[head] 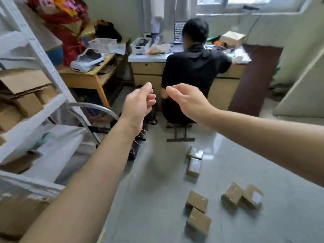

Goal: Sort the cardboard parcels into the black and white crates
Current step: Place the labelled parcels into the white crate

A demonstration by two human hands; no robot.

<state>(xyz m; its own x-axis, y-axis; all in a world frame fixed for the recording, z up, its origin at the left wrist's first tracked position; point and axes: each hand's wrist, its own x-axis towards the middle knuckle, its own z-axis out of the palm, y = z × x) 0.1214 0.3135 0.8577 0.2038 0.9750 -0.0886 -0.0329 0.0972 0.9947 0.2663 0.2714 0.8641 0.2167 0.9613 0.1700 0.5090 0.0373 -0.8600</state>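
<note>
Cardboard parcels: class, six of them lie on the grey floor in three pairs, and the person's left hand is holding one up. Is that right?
Not quite. The head view shows six cardboard parcels in three pairs on the grey floor, but the left hand holds nothing; like the right hand, it is empty in the air.

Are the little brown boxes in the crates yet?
No. Six cardboard parcels lie on the floor; no crates visible.

Cluttered storeroom-office: shelving (52, 71), desk (149, 57).
</note>
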